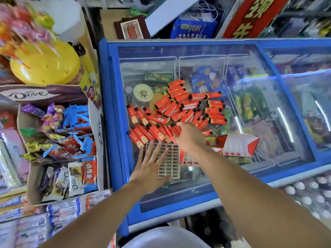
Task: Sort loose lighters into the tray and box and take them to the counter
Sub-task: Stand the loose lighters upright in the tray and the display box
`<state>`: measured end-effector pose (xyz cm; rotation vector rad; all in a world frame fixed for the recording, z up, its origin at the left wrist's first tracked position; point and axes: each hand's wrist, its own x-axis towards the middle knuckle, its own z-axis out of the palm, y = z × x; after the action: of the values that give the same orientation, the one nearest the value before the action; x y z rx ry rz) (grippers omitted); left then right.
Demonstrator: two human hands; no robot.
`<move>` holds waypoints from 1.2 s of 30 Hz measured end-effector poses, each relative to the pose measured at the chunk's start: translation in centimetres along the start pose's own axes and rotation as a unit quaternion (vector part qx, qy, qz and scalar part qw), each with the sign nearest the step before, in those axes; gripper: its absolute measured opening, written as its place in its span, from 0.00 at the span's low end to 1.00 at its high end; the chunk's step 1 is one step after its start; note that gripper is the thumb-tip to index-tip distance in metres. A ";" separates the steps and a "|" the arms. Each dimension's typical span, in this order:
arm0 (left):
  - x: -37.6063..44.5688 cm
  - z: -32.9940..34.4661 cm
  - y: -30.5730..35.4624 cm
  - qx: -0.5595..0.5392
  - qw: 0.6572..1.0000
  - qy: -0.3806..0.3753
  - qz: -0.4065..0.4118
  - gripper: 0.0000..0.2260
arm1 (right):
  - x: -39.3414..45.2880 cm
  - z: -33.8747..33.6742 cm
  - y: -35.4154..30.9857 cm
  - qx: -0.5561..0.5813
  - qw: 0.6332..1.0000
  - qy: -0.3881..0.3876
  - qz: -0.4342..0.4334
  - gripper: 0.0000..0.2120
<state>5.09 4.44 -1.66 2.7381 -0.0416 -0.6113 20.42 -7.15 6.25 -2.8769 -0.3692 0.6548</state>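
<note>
Blue-framed and glass-topped, a shop freezer chest serves as the work surface, with boxes of chocolate bars well off to the left of both hands. Spread on the glass lies a loose heap of lighters, each a slim red-orange stick with a black cap and gold printing; they overlap too thickly for an exact count, though there are several dozen. One pale gridded tray, its slots all empty, lies just on the near side of the heap. Left hand rests flat on the tray's left part, fingers spread apart and closed on nothing. Right hand reaches past the tray's right edge into the near side of the heap, fingers curled around a few lighters; how many it grips cannot be told. One red-and-white carton box, flaps open, lies tilted just right of the right hand, touching the tray's far right corner
</note>
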 end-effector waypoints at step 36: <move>-1.2 -2.0 6.6 -0.061 0.998 -0.001 -0.028 0.45 | 2.2 -5.8 2.0 0.085 0.976 0.043 -0.197 0.12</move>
<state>5.13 -1.02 2.71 2.6286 0.0694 -0.6120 25.34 -9.07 10.10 -2.5503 -0.8017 0.4624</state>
